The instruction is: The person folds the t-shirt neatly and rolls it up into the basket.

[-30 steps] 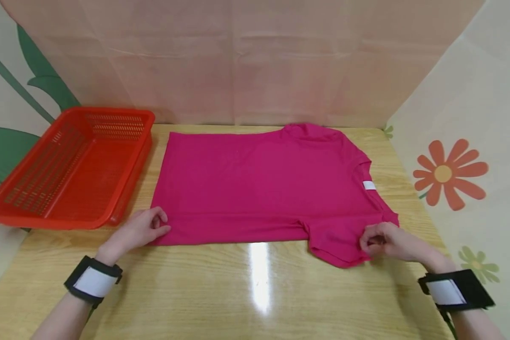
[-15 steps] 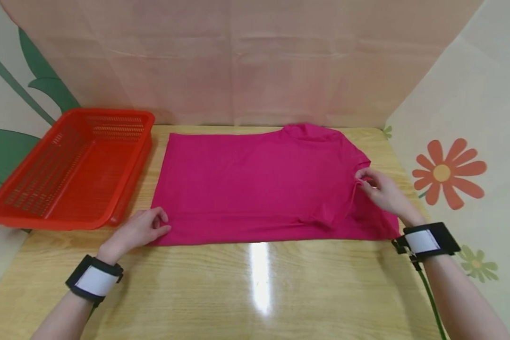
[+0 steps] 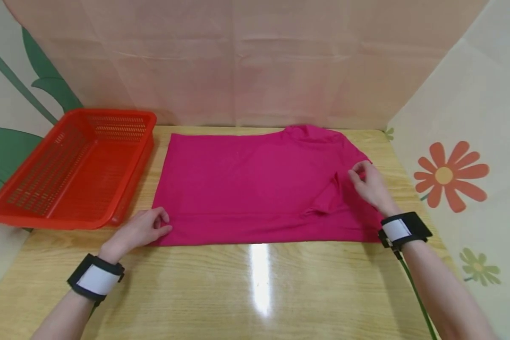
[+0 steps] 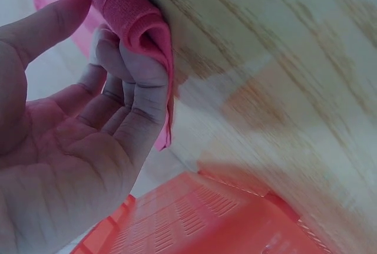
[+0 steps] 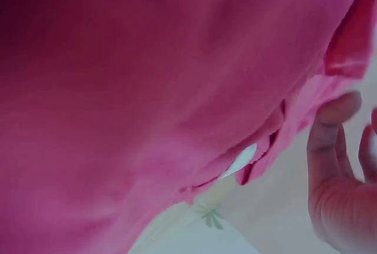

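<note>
A magenta T-shirt (image 3: pixel 238 174) lies sideways on the table, its hem to the left and its neck to the right. Along the near side a long strip is folded over, and the near sleeve (image 3: pixel 326 197) is turned back onto the body. My left hand (image 3: pixel 141 229) holds the near hem corner, fingers curled at the rolled edge (image 4: pixel 138 24) in the left wrist view. Over the neck end, my right hand (image 3: pixel 370 188) is off the sleeve, fingers loosely bent around nothing. A white neck label (image 5: pixel 240 161) shows in the right wrist view.
A red plastic basket (image 3: pixel 129 182) with slotted walls stands left of the shirt, close to my left hand. A pinkish sheet (image 3: pixel 233 61) hangs behind the wooden table (image 3: pixel 195 288). Flower-printed panels (image 3: pixel 450 174) flank both sides.
My right hand has carried the near sleeve from the front edge up and inward onto the shirt, then let it go. The left hand has stayed at the hem corner.
</note>
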Available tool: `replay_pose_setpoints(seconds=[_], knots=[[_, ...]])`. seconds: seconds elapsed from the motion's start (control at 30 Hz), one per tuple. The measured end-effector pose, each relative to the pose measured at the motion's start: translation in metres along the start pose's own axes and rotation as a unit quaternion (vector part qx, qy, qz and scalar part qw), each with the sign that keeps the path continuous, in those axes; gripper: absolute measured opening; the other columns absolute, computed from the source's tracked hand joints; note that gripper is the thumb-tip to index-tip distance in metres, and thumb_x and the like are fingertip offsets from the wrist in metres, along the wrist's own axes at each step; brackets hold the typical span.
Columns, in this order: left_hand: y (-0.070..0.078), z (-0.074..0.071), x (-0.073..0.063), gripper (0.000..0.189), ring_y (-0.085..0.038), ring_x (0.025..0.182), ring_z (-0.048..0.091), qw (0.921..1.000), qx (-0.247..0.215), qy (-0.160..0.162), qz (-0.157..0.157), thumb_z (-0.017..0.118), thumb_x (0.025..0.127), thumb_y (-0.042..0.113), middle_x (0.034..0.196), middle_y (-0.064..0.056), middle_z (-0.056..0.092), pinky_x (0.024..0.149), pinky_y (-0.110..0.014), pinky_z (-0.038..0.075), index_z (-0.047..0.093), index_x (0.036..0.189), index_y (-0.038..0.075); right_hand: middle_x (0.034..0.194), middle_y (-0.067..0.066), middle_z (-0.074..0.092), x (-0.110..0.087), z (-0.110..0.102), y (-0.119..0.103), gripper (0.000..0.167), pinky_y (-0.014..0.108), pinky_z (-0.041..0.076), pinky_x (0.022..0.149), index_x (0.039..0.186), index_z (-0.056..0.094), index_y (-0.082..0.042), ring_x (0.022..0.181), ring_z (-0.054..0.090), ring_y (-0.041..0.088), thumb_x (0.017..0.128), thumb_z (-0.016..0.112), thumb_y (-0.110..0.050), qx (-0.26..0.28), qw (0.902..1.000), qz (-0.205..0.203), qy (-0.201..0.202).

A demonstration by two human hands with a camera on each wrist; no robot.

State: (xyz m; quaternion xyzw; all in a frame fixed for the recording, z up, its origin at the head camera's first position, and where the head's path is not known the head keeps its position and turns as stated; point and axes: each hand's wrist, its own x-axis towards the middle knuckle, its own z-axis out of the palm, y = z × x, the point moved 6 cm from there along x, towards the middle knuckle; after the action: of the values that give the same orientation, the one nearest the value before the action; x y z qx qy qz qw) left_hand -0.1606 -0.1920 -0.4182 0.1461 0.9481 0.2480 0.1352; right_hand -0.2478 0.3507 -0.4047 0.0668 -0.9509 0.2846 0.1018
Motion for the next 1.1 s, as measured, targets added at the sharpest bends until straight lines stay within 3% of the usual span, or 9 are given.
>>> replay_pose_setpoints(seconds=[0.07,0.13,0.27,0.33,0.43,0.57,0.7,0.93,1.1], knots=[[0.001,-0.001,0.0,0.021,-0.014,0.056,0.042,1.0,0.0,0.001,0.001,0.066,0.08,0.019,0.063,-0.001,0.046,0.052,-0.027,0.036,0.054,0.089,0.004,0.072,0.009,0.052,-0.009,0.0,-0.006,0.026,0.029,0.034,0.049,0.085,0.054,-0.001,0.057,0.043,0.02,0.089,0.052,-0.027,-0.019,0.9992,0.015,-0.032],[0.0,-0.002,-0.001,0.021,-0.014,0.056,0.042,1.0,0.001,0.003,0.0,0.066,0.08,0.019,0.063,-0.001,0.046,0.052,-0.027,0.036,0.054,0.089,0.004,0.062,0.008,0.051,-0.02,0.007,-0.013,0.038,0.029,0.034,0.044,0.074,0.056,-0.002,0.051,0.043,0.019,0.088,0.051,-0.038,-0.018,0.9922,0.044,-0.115],[0.0,-0.003,-0.002,0.021,-0.014,0.056,0.042,1.0,0.003,0.006,-0.004,0.066,0.079,0.019,0.063,-0.001,0.046,0.052,-0.027,0.036,0.055,0.089,0.004,0.053,0.012,0.053,-0.045,0.031,-0.031,0.058,0.03,0.037,0.039,0.064,0.061,0.001,0.042,0.047,0.021,0.086,0.046,-0.051,0.062,0.946,0.116,-0.296],[0.0,-0.003,-0.002,0.021,-0.014,0.056,0.042,1.0,0.005,0.006,-0.004,0.066,0.079,0.019,0.063,-0.001,0.046,0.052,-0.027,0.036,0.055,0.089,0.004,0.056,0.016,0.057,-0.052,0.04,-0.039,0.055,0.031,0.041,0.039,0.068,0.063,0.004,0.042,0.05,0.025,0.087,0.049,-0.046,0.123,0.9276,0.132,-0.327],[0.0,-0.002,-0.001,0.021,-0.014,0.056,0.042,1.0,0.007,0.005,-0.005,0.066,0.079,0.019,0.063,-0.001,0.045,0.052,-0.028,0.036,0.055,0.089,0.005,0.061,0.019,0.059,-0.051,0.049,-0.045,0.046,0.032,0.044,0.042,0.076,0.065,0.005,0.047,0.054,0.026,0.087,0.053,-0.038,0.184,0.92,0.139,-0.317],[0.0,0.0,0.0,0.02,-0.014,0.055,0.042,1.0,0.006,-0.001,-0.006,0.065,0.08,0.019,0.062,-0.001,0.045,0.051,-0.027,0.036,0.054,0.089,0.005,0.066,0.02,0.06,-0.037,0.058,-0.052,0.038,0.034,0.048,0.047,0.084,0.064,0.005,0.052,0.056,0.027,0.087,0.055,-0.031,0.244,0.9275,0.132,-0.251],[0.001,0.0,0.001,0.02,-0.014,0.054,0.042,1.0,0.006,-0.001,-0.006,0.065,0.08,0.019,0.062,-0.001,0.045,0.051,-0.028,0.036,0.054,0.088,0.005,0.079,0.019,0.062,-0.023,0.067,-0.064,0.033,0.038,0.05,0.056,0.098,0.063,0.003,0.064,0.058,0.031,0.089,0.054,-0.028,0.268,0.9346,0.074,-0.222],[0.001,0.002,0.002,0.02,-0.014,0.056,0.042,1.0,0.001,-0.003,-0.005,0.066,0.08,0.019,0.062,-0.001,0.046,0.052,-0.027,0.037,0.054,0.088,0.005,0.106,0.001,0.058,-0.018,0.043,-0.04,0.028,0.033,0.043,0.077,0.109,0.061,-0.013,0.098,0.05,0.015,0.084,0.062,-0.023,0.125,0.986,-0.02,-0.109],[0.007,0.0,0.004,0.021,-0.013,0.056,0.042,0.9988,0.003,0.021,0.044,0.069,0.077,0.018,0.063,0.001,0.045,0.052,-0.026,0.037,0.055,0.09,0.008,0.093,0.008,0.056,-0.028,0.013,0.003,0.028,0.033,0.04,0.066,0.103,0.06,-0.005,0.082,0.05,0.022,0.077,0.068,-0.012,0.031,0.9955,-0.058,-0.068]])
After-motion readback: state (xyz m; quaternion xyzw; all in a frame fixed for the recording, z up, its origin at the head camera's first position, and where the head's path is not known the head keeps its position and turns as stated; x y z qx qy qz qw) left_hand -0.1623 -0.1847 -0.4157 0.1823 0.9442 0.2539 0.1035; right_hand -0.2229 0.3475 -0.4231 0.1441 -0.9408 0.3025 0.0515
